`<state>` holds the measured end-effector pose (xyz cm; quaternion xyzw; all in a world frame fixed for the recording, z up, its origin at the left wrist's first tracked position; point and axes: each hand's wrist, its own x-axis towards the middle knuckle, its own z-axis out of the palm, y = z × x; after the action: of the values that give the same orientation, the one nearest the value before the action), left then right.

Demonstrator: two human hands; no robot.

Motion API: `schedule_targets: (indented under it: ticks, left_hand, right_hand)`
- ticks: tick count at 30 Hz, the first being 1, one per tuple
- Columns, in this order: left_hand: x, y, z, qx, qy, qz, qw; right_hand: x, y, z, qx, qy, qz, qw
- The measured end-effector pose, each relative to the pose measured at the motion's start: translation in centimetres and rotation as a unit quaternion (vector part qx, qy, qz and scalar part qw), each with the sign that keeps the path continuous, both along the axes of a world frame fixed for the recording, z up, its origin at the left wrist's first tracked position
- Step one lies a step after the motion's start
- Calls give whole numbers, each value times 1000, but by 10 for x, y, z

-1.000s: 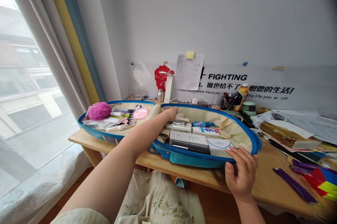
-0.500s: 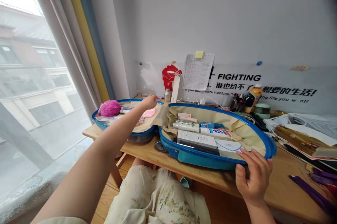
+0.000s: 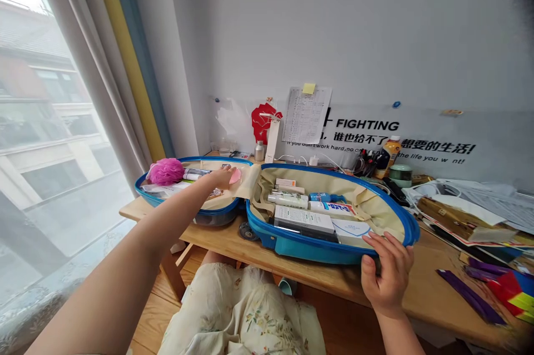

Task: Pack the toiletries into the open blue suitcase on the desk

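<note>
A blue suitcase lies spread open on the wooden desk. My left hand reaches down into its left half, beside a flat pink item; its fingers are too small and covered to make out. Also in that half are a bright pink bath puff and a pale tube-like item. My right hand rests with fingers apart on the front right rim. Inside the right half lie a toothpaste box, a blue bottle, a clear-white bottle and white boxes.
Behind the suitcase stand a white desk lamp and a small silver bottle. To the right are an orange drink bottle, a green jar, a brown case and purple strips. A window is on the left.
My left hand has dropped from above the suitcase's back edge down to the pink item. My right hand stays on the rim. The view has shifted slightly to the right.
</note>
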<state>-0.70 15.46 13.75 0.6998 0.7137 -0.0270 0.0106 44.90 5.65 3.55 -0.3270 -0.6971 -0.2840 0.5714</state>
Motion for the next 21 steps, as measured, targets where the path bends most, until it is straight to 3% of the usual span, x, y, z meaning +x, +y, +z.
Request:
schedule_targets:
  ticks: [3,6,12,14,16,21]
  left_hand:
    - [7,-4,1,20,3,27,999]
    - [11,-10,11,51,2,48,998]
    - [36,-25,57,177,-25,46,983]
    - [64,-29,69,222,-56,-16,973]
    - [101,-34,72,240,-100,-133,956]
    - [208,-41,55,140,-80,-386,908]
  right_hand:
    - [0,0,0,-1,-5,-1,1000]
    - [0,0,-1,1,4,-1,1000]
    - [0,0,-2,1,3,-2,1000]
    - [0,0,-2,1,0,-2,1000]
    - [0,0,-2,-2,2,-2,1000]
    - [-1,-1,-1,-4,9,2,1000]
